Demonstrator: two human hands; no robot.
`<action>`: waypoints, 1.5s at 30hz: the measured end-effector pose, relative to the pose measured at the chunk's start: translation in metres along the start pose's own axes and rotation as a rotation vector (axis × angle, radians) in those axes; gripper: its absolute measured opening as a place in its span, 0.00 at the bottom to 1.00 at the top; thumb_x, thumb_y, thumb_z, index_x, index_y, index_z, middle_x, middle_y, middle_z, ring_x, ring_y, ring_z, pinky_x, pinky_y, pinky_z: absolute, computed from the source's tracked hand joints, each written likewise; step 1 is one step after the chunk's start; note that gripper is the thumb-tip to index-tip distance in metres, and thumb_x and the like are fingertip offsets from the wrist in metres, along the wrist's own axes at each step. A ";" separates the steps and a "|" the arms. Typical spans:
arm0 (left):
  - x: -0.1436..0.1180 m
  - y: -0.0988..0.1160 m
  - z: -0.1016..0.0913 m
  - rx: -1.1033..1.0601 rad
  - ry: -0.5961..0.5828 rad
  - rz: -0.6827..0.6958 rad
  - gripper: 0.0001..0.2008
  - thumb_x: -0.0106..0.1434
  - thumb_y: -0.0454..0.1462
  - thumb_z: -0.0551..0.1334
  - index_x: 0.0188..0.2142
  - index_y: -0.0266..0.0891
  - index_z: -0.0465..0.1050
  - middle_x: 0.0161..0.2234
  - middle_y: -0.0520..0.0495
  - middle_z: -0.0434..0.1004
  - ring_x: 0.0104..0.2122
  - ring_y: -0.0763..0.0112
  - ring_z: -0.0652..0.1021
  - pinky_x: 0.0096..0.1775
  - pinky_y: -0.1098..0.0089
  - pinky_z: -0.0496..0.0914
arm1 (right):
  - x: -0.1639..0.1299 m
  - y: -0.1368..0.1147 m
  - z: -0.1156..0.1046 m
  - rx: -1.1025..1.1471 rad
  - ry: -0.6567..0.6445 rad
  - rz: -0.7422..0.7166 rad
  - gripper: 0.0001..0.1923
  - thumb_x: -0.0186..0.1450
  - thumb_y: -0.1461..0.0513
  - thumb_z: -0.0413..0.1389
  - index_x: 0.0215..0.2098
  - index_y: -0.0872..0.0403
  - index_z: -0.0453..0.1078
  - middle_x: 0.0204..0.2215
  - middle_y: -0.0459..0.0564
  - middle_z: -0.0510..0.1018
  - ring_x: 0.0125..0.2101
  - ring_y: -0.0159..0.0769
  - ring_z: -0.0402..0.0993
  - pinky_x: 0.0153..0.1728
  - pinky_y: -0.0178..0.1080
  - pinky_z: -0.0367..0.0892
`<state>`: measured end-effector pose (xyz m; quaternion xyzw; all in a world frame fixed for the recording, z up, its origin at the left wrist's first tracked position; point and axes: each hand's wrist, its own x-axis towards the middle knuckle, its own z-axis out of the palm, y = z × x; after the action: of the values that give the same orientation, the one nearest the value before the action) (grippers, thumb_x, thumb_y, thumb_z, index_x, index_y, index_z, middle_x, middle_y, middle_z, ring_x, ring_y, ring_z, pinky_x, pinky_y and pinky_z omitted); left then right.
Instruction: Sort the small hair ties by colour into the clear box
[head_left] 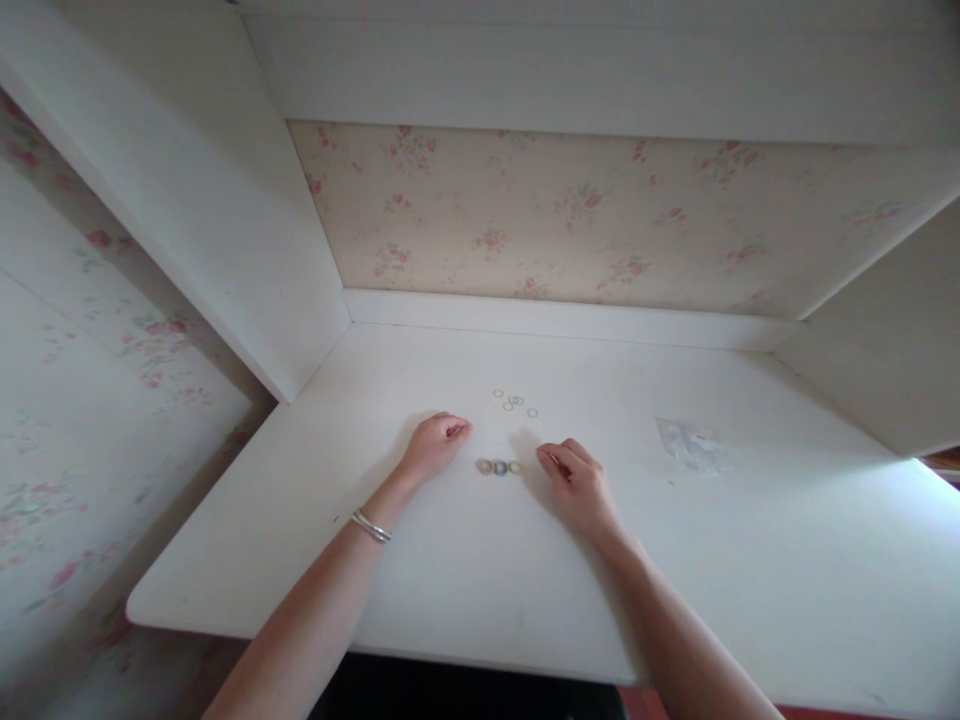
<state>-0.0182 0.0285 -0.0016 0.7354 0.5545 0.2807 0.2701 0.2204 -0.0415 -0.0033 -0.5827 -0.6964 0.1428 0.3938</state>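
My left hand (437,441) rests on the white desk (450,570) with its fingers curled in and nothing visible in it. My right hand (576,480) lies a little to the right, fingers also bent, and whether it pinches anything is too small to tell. Between the two hands sits a short row of three small rings (499,467), one brownish, one blue-grey, one yellowish. Just beyond them lies a loose scatter of several thin small rings (514,402). A silver bracelet (371,526) circles my left wrist.
A small clear plastic bag (691,443) lies flat on the desk to the right. White side panels and an overhead shelf box in the desk, with floral wallpaper (555,215) behind. The desk's front edge runs near my forearms.
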 end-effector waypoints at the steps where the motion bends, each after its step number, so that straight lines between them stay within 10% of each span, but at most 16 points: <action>1: 0.002 0.002 0.002 0.022 -0.012 0.010 0.14 0.61 0.42 0.54 0.36 0.41 0.77 0.35 0.48 0.77 0.35 0.70 0.75 0.39 0.71 0.67 | 0.002 0.003 -0.001 0.012 0.050 0.028 0.17 0.66 0.53 0.46 0.34 0.53 0.74 0.26 0.48 0.70 0.24 0.30 0.64 0.28 0.34 0.60; 15: 0.061 0.045 0.050 0.226 -0.055 0.136 0.10 0.61 0.39 0.57 0.39 0.41 0.75 0.41 0.45 0.72 0.37 0.69 0.74 0.44 0.70 0.66 | 0.019 0.032 -0.005 0.226 0.182 0.286 0.19 0.62 0.49 0.50 0.32 0.53 0.74 0.22 0.44 0.64 0.23 0.31 0.59 0.25 0.34 0.56; 29: 0.025 0.043 0.024 0.033 -0.290 0.268 0.10 0.62 0.39 0.56 0.32 0.40 0.75 0.32 0.48 0.71 0.31 0.71 0.74 0.37 0.71 0.67 | 0.022 0.029 -0.004 0.219 0.167 0.298 0.17 0.62 0.51 0.50 0.32 0.53 0.75 0.22 0.44 0.65 0.23 0.31 0.60 0.26 0.35 0.56; 45: -0.003 0.070 0.014 0.303 -0.436 0.398 0.11 0.64 0.35 0.53 0.37 0.42 0.75 0.36 0.50 0.72 0.36 0.71 0.74 0.39 0.71 0.66 | 0.022 0.028 -0.003 0.227 0.142 0.296 0.18 0.61 0.50 0.51 0.32 0.53 0.75 0.22 0.44 0.66 0.23 0.31 0.61 0.27 0.35 0.57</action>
<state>0.0376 0.0079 0.0382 0.9040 0.3644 0.0782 0.2096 0.2419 -0.0140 -0.0115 -0.6391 -0.5530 0.2354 0.4798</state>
